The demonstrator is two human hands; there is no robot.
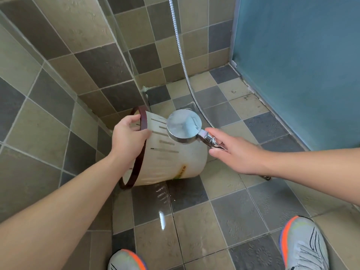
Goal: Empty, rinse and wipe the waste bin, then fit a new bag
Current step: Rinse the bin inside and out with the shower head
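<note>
We see the waste bin [167, 156], pale and translucent with a dark brown rim [136, 164], tipped on its side on the tiled floor [224, 221], mouth turned left toward the tiled wall [48, 84] and base pointing right. Our left hand [127, 134] has its grip curled over the top of that rim, thumb on the outer face and fingers hooked inside the mouth. The lower edge of the rim sits close to the foot of the wall, so there is little room on that side.

Our right hand [236, 151] holds the chrome shower head [184, 126] by its handle; this grip is loose, with forefinger stretched along the handle toward the round head and thumb laid beneath it, the remaining fingers hidden. The head hovers just over the bin's upper side, its disc facing up at us. The metal hose [180, 49] runs up from it along the back wall.

A glass panel edge [134, 75] stands just behind the bin. To the right, a blue frosted panel [302, 65] bounds the floor. Open tiles lie between the bin and our two shoes [303, 244], with a wet sheen just below the bin.
</note>
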